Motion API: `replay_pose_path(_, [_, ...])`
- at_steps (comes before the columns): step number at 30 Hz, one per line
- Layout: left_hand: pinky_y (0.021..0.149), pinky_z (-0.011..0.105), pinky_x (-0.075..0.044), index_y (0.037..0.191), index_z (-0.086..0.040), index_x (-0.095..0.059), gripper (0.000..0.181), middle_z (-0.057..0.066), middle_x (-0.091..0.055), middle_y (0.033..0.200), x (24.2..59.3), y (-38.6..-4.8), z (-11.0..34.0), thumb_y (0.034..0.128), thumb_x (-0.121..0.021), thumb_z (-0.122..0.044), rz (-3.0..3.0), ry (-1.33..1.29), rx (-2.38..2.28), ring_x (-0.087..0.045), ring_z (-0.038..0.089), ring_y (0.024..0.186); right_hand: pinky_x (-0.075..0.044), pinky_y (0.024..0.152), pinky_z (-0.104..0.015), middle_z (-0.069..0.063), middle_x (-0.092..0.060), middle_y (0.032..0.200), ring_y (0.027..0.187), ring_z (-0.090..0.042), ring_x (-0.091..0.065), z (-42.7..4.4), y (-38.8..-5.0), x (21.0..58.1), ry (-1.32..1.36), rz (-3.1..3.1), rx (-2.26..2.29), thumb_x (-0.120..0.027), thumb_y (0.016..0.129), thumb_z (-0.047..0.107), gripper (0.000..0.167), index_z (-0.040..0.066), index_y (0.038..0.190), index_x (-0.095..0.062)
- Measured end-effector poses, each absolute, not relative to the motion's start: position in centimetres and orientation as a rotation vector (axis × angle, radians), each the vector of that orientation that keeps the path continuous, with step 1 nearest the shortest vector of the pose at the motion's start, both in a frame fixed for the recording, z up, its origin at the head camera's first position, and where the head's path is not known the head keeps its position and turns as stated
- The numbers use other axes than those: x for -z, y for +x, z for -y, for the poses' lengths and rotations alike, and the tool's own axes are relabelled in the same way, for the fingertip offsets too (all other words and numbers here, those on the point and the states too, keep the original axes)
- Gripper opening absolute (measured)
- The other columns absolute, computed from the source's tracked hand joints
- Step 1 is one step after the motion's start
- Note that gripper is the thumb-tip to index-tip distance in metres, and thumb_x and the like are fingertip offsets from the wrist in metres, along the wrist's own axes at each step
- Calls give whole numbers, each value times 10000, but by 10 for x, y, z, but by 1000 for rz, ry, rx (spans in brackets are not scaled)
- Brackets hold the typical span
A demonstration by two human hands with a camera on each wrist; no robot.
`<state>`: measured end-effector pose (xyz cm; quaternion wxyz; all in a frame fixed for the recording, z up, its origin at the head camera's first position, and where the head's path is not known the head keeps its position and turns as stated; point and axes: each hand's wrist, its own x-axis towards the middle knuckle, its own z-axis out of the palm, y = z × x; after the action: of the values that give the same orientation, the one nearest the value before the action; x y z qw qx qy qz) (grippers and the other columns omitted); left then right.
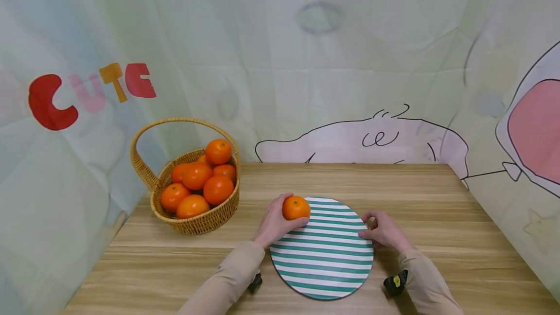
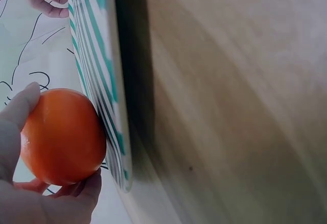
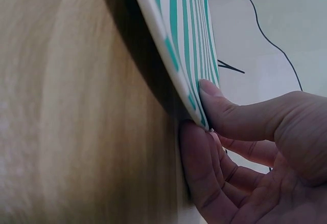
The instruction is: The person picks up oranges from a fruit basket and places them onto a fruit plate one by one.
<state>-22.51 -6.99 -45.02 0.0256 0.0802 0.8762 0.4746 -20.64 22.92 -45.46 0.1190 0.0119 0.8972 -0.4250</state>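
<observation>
In the head view a round board with green and white stripes (image 1: 323, 256) lies over the wooden table. The left hand (image 1: 278, 220) holds an orange fruit (image 1: 296, 208) at the board's upper left edge, thumb on the near side. In the left wrist view the fruit (image 2: 64, 137) rests against the striped face, between thumb and fingers of the left hand (image 2: 30, 183). The right hand (image 1: 384, 230) pinches the board's right edge. The right wrist view has its thumb on the striped face (image 3: 179, 24) and fingers of the right hand (image 3: 255, 152) beneath the rim.
A wicker basket (image 1: 197, 222) with a tall handle stands at the table's back left, holding several orange fruits (image 1: 218, 189). A printed curtain (image 1: 280, 62) hangs behind and beside the wooden table (image 1: 437, 218).
</observation>
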Motion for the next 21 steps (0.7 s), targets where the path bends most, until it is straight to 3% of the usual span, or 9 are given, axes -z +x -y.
replay_pose_path(21, [1035, 549, -481, 1460, -80, -429, 759, 161, -518, 1402, 452, -231, 57, 841, -814, -295, -2709, 306, -1473, -541, 337, 1184, -569, 567, -310, -95, -550, 804, 655, -186, -576, -230, -207, 457, 45, -2623, 1259, -750, 862, 18, 327, -33, 1142, -590])
